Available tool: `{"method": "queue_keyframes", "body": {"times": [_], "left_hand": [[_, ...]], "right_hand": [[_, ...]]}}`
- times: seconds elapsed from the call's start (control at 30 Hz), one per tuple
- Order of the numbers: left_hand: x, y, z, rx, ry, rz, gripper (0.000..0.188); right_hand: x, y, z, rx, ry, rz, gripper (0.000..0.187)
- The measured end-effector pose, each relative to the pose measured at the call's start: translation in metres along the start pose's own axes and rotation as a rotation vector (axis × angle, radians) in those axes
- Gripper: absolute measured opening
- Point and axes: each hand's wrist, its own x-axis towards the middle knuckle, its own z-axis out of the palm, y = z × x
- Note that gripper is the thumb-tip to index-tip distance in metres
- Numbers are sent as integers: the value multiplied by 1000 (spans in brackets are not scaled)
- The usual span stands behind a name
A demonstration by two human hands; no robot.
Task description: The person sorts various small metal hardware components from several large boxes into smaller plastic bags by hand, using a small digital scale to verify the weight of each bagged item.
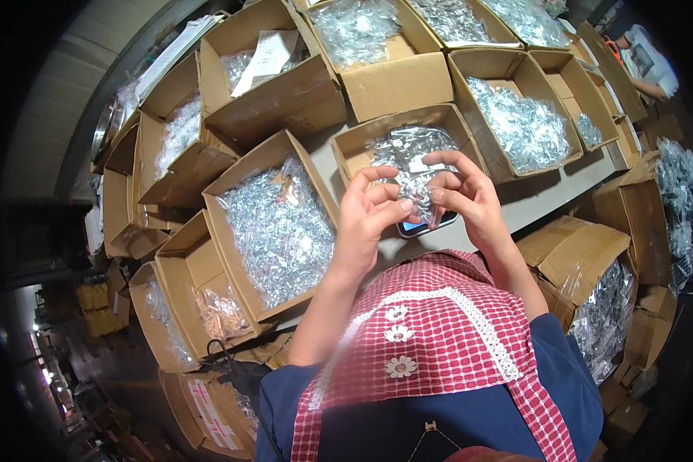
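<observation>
Between both hands, above the near edge of an open cardboard box [356,148], is a small clear plastic bag [426,206] with shiny bits inside. My left hand [371,214] pinches its left side between thumb and fingertips. The bag's right side is in the grip of my right hand [473,202], whose upper fingers curl above it. Just beyond the fingertips, the box holds clear bags of silvery metal parts [416,141]. Under the bag, a dark-rimmed device with a blue screen [413,227] shows in part; my hands hide the rest.
Open boxes crowd the grey table [543,202]. A large box of small metal parts [277,239] stands left, and another box of bagged parts [520,127] right. Copper-coloured pieces [222,314] lie in a lower-left box. Another person [648,61] is at the far right.
</observation>
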Motion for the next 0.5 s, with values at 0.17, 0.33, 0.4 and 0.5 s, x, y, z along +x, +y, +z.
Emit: {"method": "queue_keyframes", "body": {"times": [0.17, 0.33, 0.4, 0.5], "left_hand": [[-1, -3, -2, 31, -12, -20, 47], [-5, 3, -1, 51, -21, -31, 48], [-7, 7, -2, 19, -27, -24, 49], [-10, 8, -3, -5, -23, -21, 51]], "right_hand": [[-1, 1, 5, -102, 9, -5, 40], [-3, 1, 7, -126, 15, -21, 38], [-4, 0, 7, -82, 20, -43, 37], [-4, -1, 8, -97, 33, -2, 34]]}}
